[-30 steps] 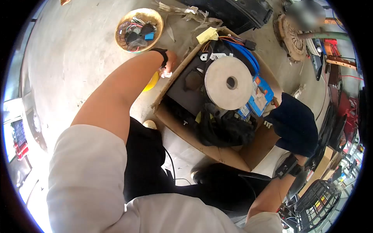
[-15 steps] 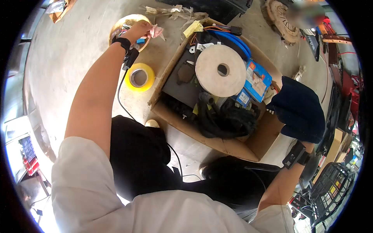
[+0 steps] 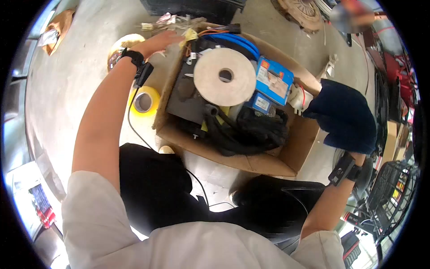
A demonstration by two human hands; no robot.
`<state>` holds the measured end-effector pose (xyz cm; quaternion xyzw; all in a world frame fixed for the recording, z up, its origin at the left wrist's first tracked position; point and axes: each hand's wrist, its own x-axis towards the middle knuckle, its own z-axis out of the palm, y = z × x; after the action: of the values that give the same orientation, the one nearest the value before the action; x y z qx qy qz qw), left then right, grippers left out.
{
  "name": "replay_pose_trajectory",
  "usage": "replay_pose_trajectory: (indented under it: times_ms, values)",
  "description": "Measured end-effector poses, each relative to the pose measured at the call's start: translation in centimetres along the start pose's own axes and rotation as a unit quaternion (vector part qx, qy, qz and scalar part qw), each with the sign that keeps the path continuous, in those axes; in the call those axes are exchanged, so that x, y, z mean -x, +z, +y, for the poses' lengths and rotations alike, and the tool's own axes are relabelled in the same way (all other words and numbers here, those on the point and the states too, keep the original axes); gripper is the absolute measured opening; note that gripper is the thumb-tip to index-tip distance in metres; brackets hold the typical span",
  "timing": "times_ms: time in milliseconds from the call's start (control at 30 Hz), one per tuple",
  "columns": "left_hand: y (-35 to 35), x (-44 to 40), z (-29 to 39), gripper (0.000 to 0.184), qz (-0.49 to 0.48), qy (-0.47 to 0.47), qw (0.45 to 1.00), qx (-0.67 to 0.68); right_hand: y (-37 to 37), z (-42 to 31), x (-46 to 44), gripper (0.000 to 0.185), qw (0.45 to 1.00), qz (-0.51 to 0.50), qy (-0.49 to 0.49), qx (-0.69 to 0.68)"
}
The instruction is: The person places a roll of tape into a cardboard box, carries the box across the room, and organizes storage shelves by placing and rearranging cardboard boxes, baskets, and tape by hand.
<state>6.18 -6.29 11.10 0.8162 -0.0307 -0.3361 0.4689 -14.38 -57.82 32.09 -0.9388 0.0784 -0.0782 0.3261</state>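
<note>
Since the earlier frame, the left hand (image 3: 162,41) has shifted from over the wicker basket (image 3: 126,41) to beside the far-left corner of the cardboard box (image 3: 224,160), and no scrap shows between its fingers. One pinkish scrap (image 3: 167,18) lies among the litter (image 3: 197,21) on the floor (image 3: 71,89) past that corner. Inside the box already sit the pale reel (image 3: 225,93), blue packet (image 3: 274,78) and black hose (image 3: 233,139); the yellow tape roll (image 3: 153,96) is outside, on the floor off the left edge, and the box top is uncovered. As for grip, the left looks released, its fingers extended near a yellow tag (image 3: 191,34); contact is unclear. Navy cloth (image 3: 342,116) hides most of the right hand (image 3: 358,158) near the box's right edge, so I cannot tell its grip.
</note>
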Motion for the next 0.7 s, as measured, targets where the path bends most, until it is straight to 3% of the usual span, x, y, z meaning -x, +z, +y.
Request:
replay_pose_trajectory:
  times_ms: [100, 200, 267, 333, 400, 467, 500, 567, 633, 700]
  values:
    - [1.4, -0.4, 1.8, 0.073, -0.033, -0.081, 0.993, -0.076, -1.1, 0.9, 0.8, 0.053, 1.000, 0.018, 0.007, 0.013]
    - [0.4, -0.1, 4.5, 0.071, -0.021, -0.040, 0.961, -0.273, -2.3, 2.1, 1.5, 0.051, 0.999, 0.030, 0.016, 0.026]
    - [-0.9, 1.1, 7.2, 0.076, 0.020, -0.018, 0.876, -0.481, -3.0, 2.9, 2.4, 0.050, 0.999, 0.034, 0.025, 0.033]
    - [0.1, 3.7, 12.9, 0.060, 0.081, 0.068, 0.832, -0.545, -3.6, 3.5, 3.6, 0.049, 0.998, 0.039, 0.040, 0.040]
    - [3.4, 8.5, 18.4, 0.049, 0.180, 0.346, 0.765, -0.512, -4.3, 4.1, 5.0, 0.047, 0.996, 0.039, 0.060, 0.046]
    - [10.3, 14.9, 24.9, 0.046, 0.137, 0.330, 0.854, -0.377, -4.6, 4.6, 6.6, 0.046, 0.994, 0.035, 0.084, 0.052]
    - [13.5, 17.5, 25.2, 0.048, 0.108, 0.255, 0.916, -0.290, -4.9, 5.0, 7.3, 0.046, 0.993, 0.030, 0.098, 0.055]
    - [17.4, 18.2, 25.4, 0.046, -0.062, 0.232, 0.928, -0.284, -5.6, 5.1, 9.2, 0.045, 0.989, 0.019, 0.131, 0.061]
    - [22.3, 16.8, 21.8, 0.045, -0.072, 0.196, 0.961, -0.181, -5.8, 5.0, 11.2, 0.044, 0.984, 0.002, 0.166, 0.068]
    - [22.7, 16.8, 19.0, 0.044, -0.119, 0.196, 0.937, -0.262, -5.7, 4.7, 13.3, 0.043, 0.977, -0.017, 0.198, 0.073]
